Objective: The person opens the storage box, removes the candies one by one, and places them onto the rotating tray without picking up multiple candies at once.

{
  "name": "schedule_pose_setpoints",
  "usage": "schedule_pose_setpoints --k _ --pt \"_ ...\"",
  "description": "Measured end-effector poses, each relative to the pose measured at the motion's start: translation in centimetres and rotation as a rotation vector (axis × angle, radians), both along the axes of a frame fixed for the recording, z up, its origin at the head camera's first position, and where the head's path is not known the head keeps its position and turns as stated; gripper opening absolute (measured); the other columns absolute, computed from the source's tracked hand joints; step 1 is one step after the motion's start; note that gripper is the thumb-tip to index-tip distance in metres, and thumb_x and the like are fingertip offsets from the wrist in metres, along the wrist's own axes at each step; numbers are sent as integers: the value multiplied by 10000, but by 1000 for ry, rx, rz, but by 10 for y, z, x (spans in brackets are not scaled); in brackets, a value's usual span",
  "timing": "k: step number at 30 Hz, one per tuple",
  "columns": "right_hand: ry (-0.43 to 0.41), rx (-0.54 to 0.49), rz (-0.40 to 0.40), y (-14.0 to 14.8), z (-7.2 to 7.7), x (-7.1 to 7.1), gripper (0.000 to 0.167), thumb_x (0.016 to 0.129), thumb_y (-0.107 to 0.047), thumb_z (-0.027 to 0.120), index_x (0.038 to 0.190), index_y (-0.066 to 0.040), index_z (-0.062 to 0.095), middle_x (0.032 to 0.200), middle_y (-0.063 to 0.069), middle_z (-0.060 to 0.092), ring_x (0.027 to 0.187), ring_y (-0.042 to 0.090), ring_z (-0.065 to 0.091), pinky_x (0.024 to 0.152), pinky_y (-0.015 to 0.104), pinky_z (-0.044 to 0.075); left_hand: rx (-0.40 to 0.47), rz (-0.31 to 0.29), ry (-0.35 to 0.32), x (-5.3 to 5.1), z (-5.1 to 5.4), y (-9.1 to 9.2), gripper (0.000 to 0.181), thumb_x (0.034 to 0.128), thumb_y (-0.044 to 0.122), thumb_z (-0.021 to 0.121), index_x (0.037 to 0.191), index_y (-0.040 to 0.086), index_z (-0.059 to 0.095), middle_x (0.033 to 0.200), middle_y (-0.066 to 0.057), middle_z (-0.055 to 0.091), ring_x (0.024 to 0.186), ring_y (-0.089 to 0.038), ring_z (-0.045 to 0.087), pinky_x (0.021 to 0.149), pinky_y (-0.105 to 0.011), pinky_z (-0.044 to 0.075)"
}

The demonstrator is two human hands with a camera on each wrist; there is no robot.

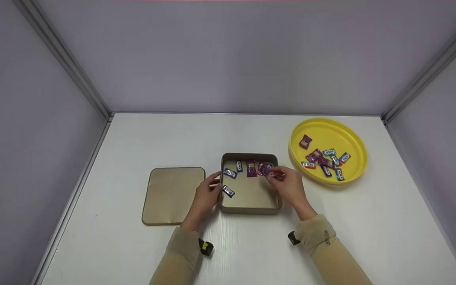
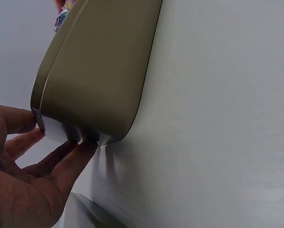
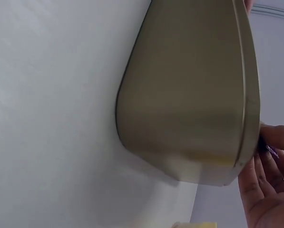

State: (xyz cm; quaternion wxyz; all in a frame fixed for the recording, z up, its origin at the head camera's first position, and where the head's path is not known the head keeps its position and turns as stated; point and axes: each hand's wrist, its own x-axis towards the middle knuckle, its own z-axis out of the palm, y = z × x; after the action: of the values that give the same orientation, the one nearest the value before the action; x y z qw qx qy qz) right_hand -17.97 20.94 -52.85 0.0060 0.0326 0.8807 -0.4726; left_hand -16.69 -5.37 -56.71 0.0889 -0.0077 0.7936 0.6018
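Observation:
A shallow gold tin box (image 1: 251, 210) stands before me with several small wrapped candies inside, mostly along its far side. My left hand (image 1: 206, 193) rests against the tin's left wall; in the left wrist view its extended fingers (image 2: 68, 164) touch the outside near a corner. A blue-and-white wrapped candy (image 1: 228, 191) lies by the tin's left wall. Over the tin's right side, my right hand (image 1: 290, 186) pinches a purple wrapped candy (image 1: 266, 171) between thumb and fingers. A purple-red candy (image 1: 251, 169) lies just left of it. In the right wrist view, the tin wall hides much of the pinched candy.
A round yellow tray (image 1: 352, 168) with several wrapped candies stands at the right, beyond my right hand. The flat gold lid (image 1: 172, 192) lies left of the tin. Walls enclose the white table (image 1: 196, 138) at the back and both sides.

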Motion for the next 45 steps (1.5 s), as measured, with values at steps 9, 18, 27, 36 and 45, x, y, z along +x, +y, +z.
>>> schedule_pose_setpoints --k 9,18,27,36,45 --pt "46 -4 -39 27 2 -4 272 901 -35 693 1171 -10 691 1021 129 694 898 235 669 713 268 549 -24 0 10 1 0 0 434 1008 112 535 1440 123 499 1284 -174 594 1135 -308 594 918 -407 501" --pt "74 32 -145 66 5 -17 286 939 -71 655 1215 2 662 1067 166 679 935 253 666 730 209 532 12 3 4 0 -1 0 435 1006 96 540 1439 128 503 1277 -175 595 1113 -291 600 876 -375 517" --pt "100 162 -255 94 2 -31 329 934 -25 615 1256 43 626 1142 237 645 1007 323 616 859 406 496 28 -1 -6 1 -1 -1 438 1004 98 537 1440 125 502 1280 -179 588 1084 -275 609 820 -349 528" --pt "30 226 -214 101 0 -42 374 958 -33 580 1320 58 571 1216 266 606 1101 367 586 929 454 475 2 9 -12 -1 -1 0 442 999 106 538 1439 132 504 1282 -163 592 1117 -281 599 895 -381 510" --pt "-13 208 -59 104 -3 -43 492 952 -28 568 1414 83 442 1342 299 518 1212 405 528 1000 480 434 -9 2 1 0 -2 1 437 1000 91 541 1435 116 507 1281 -181 589 1110 -295 599 906 -394 506"
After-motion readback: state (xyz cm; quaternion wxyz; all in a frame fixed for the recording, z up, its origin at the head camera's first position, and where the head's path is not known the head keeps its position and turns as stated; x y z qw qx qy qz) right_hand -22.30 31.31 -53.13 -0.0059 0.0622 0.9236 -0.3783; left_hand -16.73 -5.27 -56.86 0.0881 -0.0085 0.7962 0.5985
